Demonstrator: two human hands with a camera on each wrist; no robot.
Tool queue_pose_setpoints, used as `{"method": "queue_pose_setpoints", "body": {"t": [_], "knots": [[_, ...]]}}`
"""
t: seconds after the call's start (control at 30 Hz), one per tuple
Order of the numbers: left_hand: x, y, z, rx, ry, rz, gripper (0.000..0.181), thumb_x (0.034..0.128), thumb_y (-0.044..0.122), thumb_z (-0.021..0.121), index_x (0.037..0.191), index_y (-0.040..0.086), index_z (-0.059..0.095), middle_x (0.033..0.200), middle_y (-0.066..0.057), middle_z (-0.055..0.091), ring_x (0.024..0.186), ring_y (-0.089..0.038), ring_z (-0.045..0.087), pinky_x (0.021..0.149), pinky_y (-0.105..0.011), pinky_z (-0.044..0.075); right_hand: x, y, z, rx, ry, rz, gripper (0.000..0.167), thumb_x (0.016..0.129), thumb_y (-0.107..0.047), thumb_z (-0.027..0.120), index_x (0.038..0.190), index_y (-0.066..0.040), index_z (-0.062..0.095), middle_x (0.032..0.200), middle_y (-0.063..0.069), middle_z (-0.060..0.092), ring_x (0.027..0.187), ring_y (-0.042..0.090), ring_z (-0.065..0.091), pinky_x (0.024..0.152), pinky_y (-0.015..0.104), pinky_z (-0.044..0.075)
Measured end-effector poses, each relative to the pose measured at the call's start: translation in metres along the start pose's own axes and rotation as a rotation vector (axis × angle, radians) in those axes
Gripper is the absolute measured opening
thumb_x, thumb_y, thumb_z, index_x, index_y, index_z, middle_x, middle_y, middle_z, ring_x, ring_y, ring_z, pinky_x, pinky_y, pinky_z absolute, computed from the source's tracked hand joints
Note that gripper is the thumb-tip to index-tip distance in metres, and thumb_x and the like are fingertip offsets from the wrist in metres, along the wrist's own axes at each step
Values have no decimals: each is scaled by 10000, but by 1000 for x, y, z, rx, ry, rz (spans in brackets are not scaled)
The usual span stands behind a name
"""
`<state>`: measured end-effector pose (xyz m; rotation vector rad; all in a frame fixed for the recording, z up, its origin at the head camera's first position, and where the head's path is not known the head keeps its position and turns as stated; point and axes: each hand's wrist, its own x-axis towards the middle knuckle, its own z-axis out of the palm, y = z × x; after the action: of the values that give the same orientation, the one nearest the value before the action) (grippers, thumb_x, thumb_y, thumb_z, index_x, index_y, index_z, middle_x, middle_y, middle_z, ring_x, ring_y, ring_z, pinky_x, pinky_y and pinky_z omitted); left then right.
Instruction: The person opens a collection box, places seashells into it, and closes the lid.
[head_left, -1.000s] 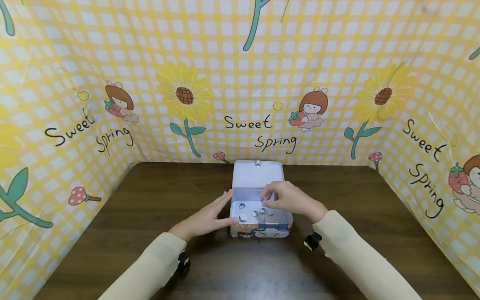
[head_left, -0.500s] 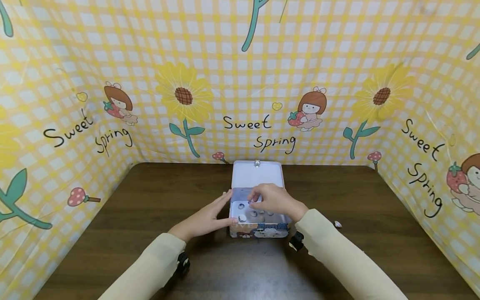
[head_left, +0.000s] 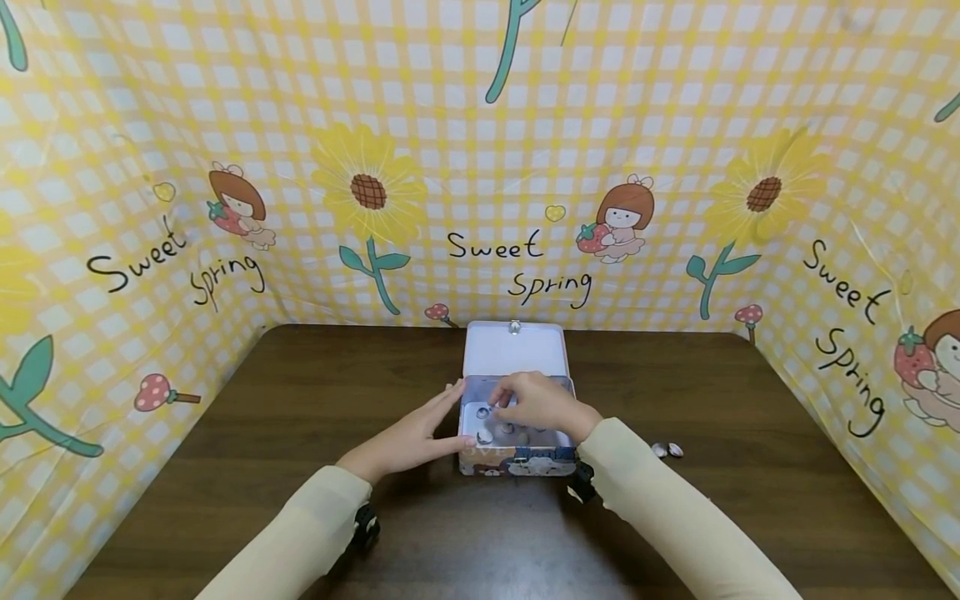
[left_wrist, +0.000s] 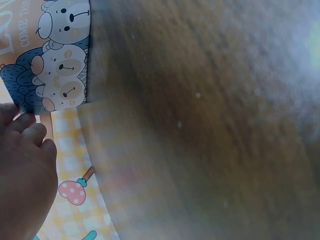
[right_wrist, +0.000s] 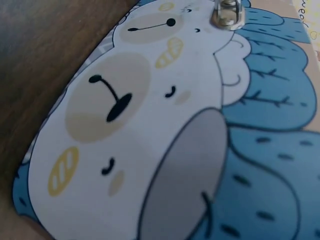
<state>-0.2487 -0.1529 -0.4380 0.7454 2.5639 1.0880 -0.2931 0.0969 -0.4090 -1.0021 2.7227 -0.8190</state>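
A hinged tin box (head_left: 480, 461) with printed bears sits on the wooden table, its pale lid (head_left: 513, 350) raised at the back. Several small seashells (head_left: 484, 437) lie on its white floor. My left hand (head_left: 405, 437) rests along the tin's left side, thumb at the front corner and fingers stretched toward the back. In the left wrist view, this hand (left_wrist: 27, 170) touches the printed tin (left_wrist: 62, 65). My right hand (head_left: 543, 404) is over the tin, thumb and index fingertips pinching what seems a small seashell, mostly hidden. The right wrist view shows only the tin's bear-printed front (right_wrist: 165, 115).
Two more seashells (head_left: 675, 450) lie on the table (head_left: 720, 392) to the right of the tin, beside my right sleeve (head_left: 660, 492). A yellow checked cloth (head_left: 480, 150) with printed flowers hangs at the back and both sides. The tin's metal clasp (right_wrist: 228, 14) juts from its front.
My right hand has moved left across the inside of the tin, toward its left part. As the sleeve shifted, the two seashells on the table came into sight. My left hand has stayed put.
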Motion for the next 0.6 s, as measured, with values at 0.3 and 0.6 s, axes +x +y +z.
{"method": "queue_pose_setpoints", "body": {"t": [0.3,0.6], "knots": [[-1,1,0,0,0,1,944,938,600,612,1631,283,55,1677,-5,40,1516,-228,58,1133,-616,218,1,-3,1,22,0,13,172,921,-176,749,1057,-71,746,901,-49,700,745,69,612,708,288,517],[-1,2,-1,-1,0,-6,943,937,597,617,1630,290,55,1668,38,32,1515,-219,55,1138,-607,215,-3,-4,-4,44,-5,-6,179,933,-161,715,1079,-61,744,915,-44,702,712,74,606,656,272,516]]}}
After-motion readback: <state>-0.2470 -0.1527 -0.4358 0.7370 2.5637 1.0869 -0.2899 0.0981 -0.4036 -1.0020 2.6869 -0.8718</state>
